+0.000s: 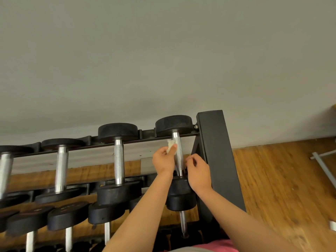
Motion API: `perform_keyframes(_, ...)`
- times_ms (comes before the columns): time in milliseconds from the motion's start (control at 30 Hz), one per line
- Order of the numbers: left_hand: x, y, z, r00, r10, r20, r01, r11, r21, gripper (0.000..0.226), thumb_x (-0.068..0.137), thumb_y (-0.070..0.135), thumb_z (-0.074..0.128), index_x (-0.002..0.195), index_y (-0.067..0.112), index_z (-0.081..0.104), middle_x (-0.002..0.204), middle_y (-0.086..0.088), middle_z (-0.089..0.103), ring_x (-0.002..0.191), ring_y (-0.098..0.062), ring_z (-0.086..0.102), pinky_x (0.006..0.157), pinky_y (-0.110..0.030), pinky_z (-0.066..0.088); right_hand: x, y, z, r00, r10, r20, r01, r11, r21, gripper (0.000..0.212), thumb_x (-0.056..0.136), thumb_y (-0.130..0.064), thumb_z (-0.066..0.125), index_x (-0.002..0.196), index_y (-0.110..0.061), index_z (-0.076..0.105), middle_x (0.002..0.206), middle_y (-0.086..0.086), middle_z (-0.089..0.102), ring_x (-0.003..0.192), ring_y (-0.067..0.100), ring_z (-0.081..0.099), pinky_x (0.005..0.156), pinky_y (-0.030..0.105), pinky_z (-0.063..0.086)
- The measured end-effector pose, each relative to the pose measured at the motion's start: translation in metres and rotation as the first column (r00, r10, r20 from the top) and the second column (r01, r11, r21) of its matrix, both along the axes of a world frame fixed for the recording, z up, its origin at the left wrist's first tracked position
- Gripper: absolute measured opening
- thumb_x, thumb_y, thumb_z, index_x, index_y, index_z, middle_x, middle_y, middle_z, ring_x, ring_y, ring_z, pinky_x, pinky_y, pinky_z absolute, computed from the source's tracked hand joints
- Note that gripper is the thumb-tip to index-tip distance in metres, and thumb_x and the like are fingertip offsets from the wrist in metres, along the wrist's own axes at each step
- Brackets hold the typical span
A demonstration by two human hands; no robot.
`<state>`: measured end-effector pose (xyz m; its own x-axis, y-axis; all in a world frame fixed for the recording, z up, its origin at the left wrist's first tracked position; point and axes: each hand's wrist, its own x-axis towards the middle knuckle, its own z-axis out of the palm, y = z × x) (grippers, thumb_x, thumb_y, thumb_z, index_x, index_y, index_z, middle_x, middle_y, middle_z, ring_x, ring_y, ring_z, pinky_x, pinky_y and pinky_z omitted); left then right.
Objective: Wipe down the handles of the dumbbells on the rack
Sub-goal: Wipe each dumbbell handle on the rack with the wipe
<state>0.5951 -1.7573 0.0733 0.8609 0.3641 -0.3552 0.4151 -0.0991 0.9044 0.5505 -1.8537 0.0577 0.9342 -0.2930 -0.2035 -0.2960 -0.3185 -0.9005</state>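
My left hand [163, 160], gripping the cloth [171, 147] at the handle [179, 159], has an open gap on its left as far as the next handle [119, 157]. My right hand [198, 170] sits just beside the rack upright [216, 151], which blocks everything to its right. The far head [173, 124] and near head [180, 200] close off both ends of the handle.

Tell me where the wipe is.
Head view, right of centre: the wipe is pinched in the left hand against the rightmost top dumbbell's handle, beside the rack post.
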Motion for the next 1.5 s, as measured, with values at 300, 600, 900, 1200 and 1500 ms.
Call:
perform_keyframes(300, -0.003, 0.006, 0.002, 0.996, -0.083, -0.039, 0.084, 0.996, 0.034, 0.015, 0.089, 0.025, 0.069, 0.089, 0.010, 0.070, 0.077, 0.004, 0.063, 0.071, -0.003, 0.056, 0.060, -0.015, 0.039, -0.001, 0.000, 0.002, 1.000, 0.005, -0.016, -0.005, 1.000, -0.002, 0.025, 0.099, -0.017, 0.046, 0.080, -0.008, 0.060, 0.075, 0.006, 0.062, 0.072, 0.021, 0.061, 0.066, 0.030, 0.051)
perform_keyframes(600, -0.011, 0.013, 0.000, 0.987, -0.155, -0.032, 0.156, 0.986, 0.054, 0.012, 0.087, 0.021, 0.072, 0.077, 0.015, 0.068, 0.081, -0.002, 0.069, 0.076, -0.011, 0.061, 0.063, -0.016, 0.042, 0.000, 0.001, 0.001, 1.000, 0.001, -0.021, -0.001, 1.000, -0.003, 0.023, 0.099, -0.018, 0.047, 0.081, -0.011, 0.061, 0.076, 0.004, 0.063, 0.073, 0.018, 0.062, 0.069, 0.030, 0.053)
perform_keyframes(900, -0.018, 0.015, -0.003, 0.985, -0.171, -0.022, 0.172, 0.979, 0.112, 0.018, 0.085, 0.021, 0.074, 0.079, 0.004, 0.071, 0.079, -0.009, 0.068, 0.072, -0.014, 0.059, 0.063, -0.020, 0.042, -0.001, 0.001, 0.004, 1.000, -0.006, -0.018, 0.006, 1.000, -0.007, 0.024, 0.098, -0.017, 0.047, 0.080, -0.008, 0.061, 0.076, 0.007, 0.063, 0.074, 0.022, 0.062, 0.069, 0.034, 0.053)
perform_keyframes(1200, -0.023, 0.024, -0.005, 0.967, -0.249, -0.055, 0.255, 0.956, 0.146, 0.018, 0.085, 0.022, 0.074, 0.078, 0.006, 0.071, 0.075, -0.003, 0.064, 0.069, -0.009, 0.056, 0.060, -0.016, 0.041, 0.000, 0.001, 0.005, 1.000, 0.005, -0.031, -0.006, 1.000, -0.029, 0.025, 0.098, -0.017, 0.046, 0.080, -0.008, 0.060, 0.075, 0.006, 0.062, 0.073, 0.022, 0.061, 0.069, 0.036, 0.053)
perform_keyframes(1500, -0.020, 0.036, 0.001, 0.855, -0.474, -0.211, 0.496, 0.866, 0.066, 0.031, 0.082, 0.024, 0.077, 0.096, -0.003, 0.070, 0.093, -0.012, 0.068, 0.080, -0.013, 0.061, 0.072, -0.026, 0.051, -0.001, 0.000, 0.005, 0.999, 0.020, -0.030, -0.021, 0.999, -0.029, 0.025, 0.098, -0.016, 0.046, 0.081, -0.004, 0.062, 0.076, 0.008, 0.062, 0.075, 0.023, 0.061, 0.065, 0.030, 0.049)
